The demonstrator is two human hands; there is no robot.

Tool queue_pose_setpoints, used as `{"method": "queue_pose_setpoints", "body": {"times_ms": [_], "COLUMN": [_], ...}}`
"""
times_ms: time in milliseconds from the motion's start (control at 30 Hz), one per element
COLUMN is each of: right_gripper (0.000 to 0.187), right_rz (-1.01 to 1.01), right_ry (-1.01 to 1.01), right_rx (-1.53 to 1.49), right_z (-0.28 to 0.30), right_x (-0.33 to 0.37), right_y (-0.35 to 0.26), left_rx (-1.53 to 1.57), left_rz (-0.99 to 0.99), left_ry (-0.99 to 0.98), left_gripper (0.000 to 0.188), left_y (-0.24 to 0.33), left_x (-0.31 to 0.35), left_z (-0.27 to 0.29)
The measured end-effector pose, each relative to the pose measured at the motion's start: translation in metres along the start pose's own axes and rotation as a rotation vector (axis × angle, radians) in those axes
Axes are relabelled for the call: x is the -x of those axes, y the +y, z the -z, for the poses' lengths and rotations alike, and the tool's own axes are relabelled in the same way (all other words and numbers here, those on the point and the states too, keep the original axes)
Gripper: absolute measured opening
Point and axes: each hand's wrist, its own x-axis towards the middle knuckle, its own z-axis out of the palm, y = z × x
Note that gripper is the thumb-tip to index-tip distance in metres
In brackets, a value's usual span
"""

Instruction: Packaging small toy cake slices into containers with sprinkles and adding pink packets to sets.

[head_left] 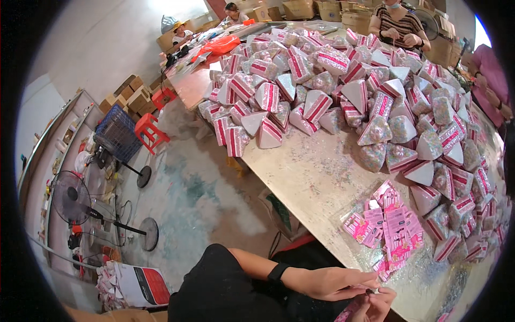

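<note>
My left hand [330, 283], with a black band at the wrist, reaches in from the lower edge. Its fingertips are pinched together against those of my right hand [375, 306], which is also closed. A small whitish bit shows between the fingertips, too small to name. Below them, a pink patterned piece [347, 311] is partly hidden by the hands and cut off by the frame. Close by on the table lies a heap of pink printed cards [396, 228] on clear plastic.
Cake-slice-shaped pieces [268, 96], glittery white with pink bands, are piled over the table [284, 166]. Loose glitter is scattered near them. Floor fans [72, 196], red stools [150, 131] and a blue crate [118, 134] stand at left. Other people [399, 27] sit around the table's far side.
</note>
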Motion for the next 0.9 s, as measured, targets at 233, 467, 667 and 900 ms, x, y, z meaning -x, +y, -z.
{"method": "queue_pose_setpoints", "body": {"times_ms": [233, 467, 667, 900], "right_gripper": [0.013, 0.015, 0.015, 0.015], "right_rz": [-0.064, -0.078, -0.063, -0.051], "right_ry": [-0.083, -0.006, 0.081, -0.064], "right_rx": [0.027, 0.008, -0.012, -0.189], "right_z": [0.003, -0.007, -0.006, 0.003], "right_x": [-0.010, -0.003, 0.007, 0.011], "right_y": [0.000, -0.001, -0.004, 0.003], "left_rx": [-0.125, -0.010, -0.066, -0.151], "left_rz": [-0.101, -0.059, -0.267, -0.390], "left_ry": [-0.016, -0.209, -0.205, -0.052], "left_gripper": [0.052, 0.053, 0.043, 0.029], "left_y": [0.002, 0.005, 0.009, 0.007], "left_x": [-0.005, -0.007, -0.010, -0.008], "left_z": [0.001, 0.008, 0.011, 0.014]}}
